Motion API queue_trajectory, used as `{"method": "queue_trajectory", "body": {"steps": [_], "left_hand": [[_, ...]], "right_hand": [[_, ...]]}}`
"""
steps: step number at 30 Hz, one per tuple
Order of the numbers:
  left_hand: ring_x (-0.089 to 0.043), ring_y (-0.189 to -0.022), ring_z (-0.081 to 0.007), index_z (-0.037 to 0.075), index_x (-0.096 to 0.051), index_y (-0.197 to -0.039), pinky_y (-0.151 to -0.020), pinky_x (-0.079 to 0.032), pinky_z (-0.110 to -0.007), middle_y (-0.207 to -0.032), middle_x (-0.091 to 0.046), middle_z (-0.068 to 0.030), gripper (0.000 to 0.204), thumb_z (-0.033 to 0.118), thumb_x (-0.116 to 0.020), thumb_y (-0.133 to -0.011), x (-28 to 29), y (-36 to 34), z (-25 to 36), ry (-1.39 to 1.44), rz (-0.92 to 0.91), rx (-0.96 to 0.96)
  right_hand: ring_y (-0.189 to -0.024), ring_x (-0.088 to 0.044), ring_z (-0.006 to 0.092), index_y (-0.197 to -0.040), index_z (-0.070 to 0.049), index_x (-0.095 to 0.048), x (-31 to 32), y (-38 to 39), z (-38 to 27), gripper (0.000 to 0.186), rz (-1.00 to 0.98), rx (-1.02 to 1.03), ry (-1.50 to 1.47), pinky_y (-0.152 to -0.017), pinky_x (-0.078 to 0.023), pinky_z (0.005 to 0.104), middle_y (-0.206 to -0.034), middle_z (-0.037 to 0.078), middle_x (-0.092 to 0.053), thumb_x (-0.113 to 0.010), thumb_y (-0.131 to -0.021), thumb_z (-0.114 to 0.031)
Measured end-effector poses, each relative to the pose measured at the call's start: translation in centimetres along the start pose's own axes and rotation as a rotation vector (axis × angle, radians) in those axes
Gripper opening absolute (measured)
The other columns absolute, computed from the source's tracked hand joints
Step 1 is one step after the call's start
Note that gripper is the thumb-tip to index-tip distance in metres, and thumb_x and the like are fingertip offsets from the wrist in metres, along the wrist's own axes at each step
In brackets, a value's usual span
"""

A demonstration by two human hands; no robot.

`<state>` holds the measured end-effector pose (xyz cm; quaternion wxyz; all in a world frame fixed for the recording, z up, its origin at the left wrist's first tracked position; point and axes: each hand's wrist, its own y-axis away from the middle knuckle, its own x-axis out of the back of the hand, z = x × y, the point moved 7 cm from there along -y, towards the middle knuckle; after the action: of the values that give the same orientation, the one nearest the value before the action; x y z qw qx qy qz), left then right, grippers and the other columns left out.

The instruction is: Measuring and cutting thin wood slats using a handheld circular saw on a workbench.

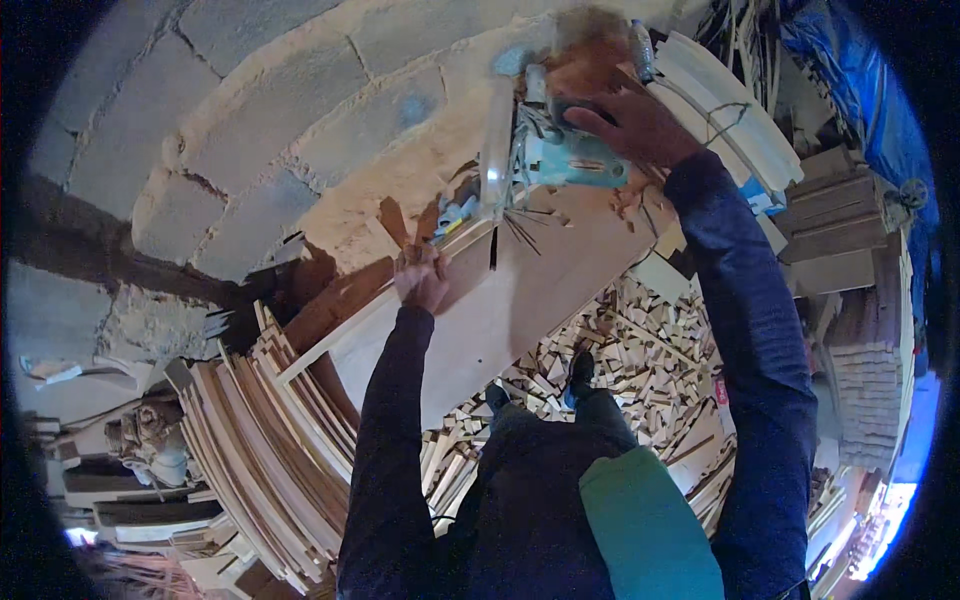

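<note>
My left hand is at the left edge of a pale wooden worktable, its fingers bent in beside upright brown wood pieces. What those fingers hold, if anything, I cannot make out. At the table's far end, my right hand reaches over a teal metal machine part. Its thumb is stretched out to the left, near a dark rounded part. The other fingers are partly lost against a blurred brown shape. Between my hands stands an upright metal bar, with thin dark rods by its foot.
Wood offcuts cover the floor around my feet. Curved boards are stacked at the left, and more pale curved pieces lie at the far right. A block wall rises behind the table. Blue sheeting hangs at the right.
</note>
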<state>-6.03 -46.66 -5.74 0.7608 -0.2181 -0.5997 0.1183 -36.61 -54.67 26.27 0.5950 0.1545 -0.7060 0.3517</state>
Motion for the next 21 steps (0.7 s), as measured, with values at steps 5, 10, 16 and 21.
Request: {"method": "queue_trajectory", "body": {"steps": [5,10,16,21], "left_hand": [[-0.063,-0.094,-0.0391,0.007,-0.063,-0.101,-0.091,-0.047,-0.052,-0.094,-0.065,-0.0217,0.028,0.030,-0.064,-0.084,0.7,0.1,0.2,0.025,0.068,-0.047],[-0.062,-0.097,-0.0397,0.005,-0.063,-0.101,-0.090,-0.047,-0.052,-0.098,-0.064,-0.0225,0.030,0.030,-0.065,-0.084,0.4,0.1,-0.1,0.067,-0.029,-0.004],[-0.061,-0.096,-0.0402,0.005,-0.062,-0.101,-0.085,-0.048,-0.053,-0.100,-0.062,-0.0227,0.030,0.029,-0.064,-0.084,0.4,0.0,-0.3,0.082,-0.024,0.005],[-0.062,-0.093,-0.0404,0.004,-0.061,-0.099,-0.084,-0.047,-0.053,-0.099,-0.063,-0.0231,0.030,0.031,-0.062,-0.085,0.3,0.0,0.1,0.048,-0.054,-0.026]], "right_hand": [[-0.108,-0.064,0.0357,-0.128,-0.014,-0.065,1.1,0.5,-2.2,0.046,0.200,0.091,0.087,-0.107,-0.040,0.0470,-0.113,0.017,-0.069,-0.051,-0.100,-0.048],[-0.106,-0.065,0.0354,-0.127,-0.013,-0.065,-1.2,1.5,-1.4,0.047,-0.120,-0.227,-0.070,-0.095,-0.048,0.0458,-0.114,0.018,-0.068,-0.053,-0.099,-0.049],[-0.100,-0.067,0.0345,-0.130,-0.014,-0.062,-1.1,1.7,-2.5,0.046,0.022,-0.114,-0.007,-0.088,-0.051,0.0453,-0.110,0.016,-0.070,-0.055,-0.099,-0.048],[-0.098,-0.065,0.0364,-0.117,-0.012,-0.069,0.6,1.8,-3.8,0.039,0.179,-0.010,-0.163,-0.089,-0.050,0.0467,-0.102,0.017,-0.071,-0.058,-0.098,-0.044]]}}
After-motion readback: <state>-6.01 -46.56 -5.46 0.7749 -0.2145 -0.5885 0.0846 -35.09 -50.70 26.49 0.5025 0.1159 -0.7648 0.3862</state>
